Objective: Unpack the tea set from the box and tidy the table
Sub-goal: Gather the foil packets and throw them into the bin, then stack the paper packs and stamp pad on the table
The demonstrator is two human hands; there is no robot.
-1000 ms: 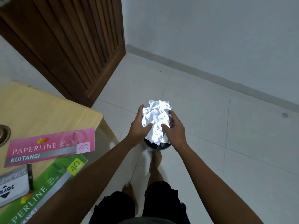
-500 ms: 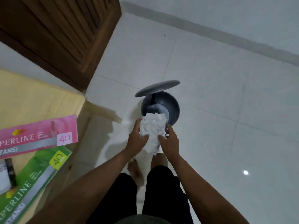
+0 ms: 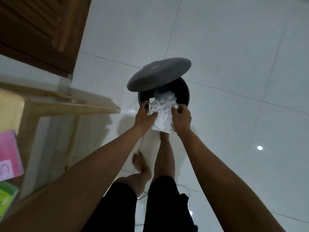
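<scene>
A bundle of white packing paper (image 3: 163,113) is held between both hands over the mouth of a dark grey pedal bin (image 3: 184,93). My left hand (image 3: 144,115) grips the bundle's left side and my right hand (image 3: 182,118) grips its right side. The bin's round lid (image 3: 158,73) stands tilted up behind the paper, and the far end of the bundle reaches inside the rim. My right foot is under the paper at the bin's base, mostly hidden. No tea set or box is in view.
The wooden table's corner (image 3: 75,106) juts in at the left, with a pink booklet (image 3: 9,153) and a green one (image 3: 6,198) on it. A brown louvred door (image 3: 38,30) is at the upper left. White floor tiles (image 3: 242,64) surround the bin.
The view has tilted down and closer to the bin. The lid has come up, and both hands have carried the paper bundle down to the bin's opening.
</scene>
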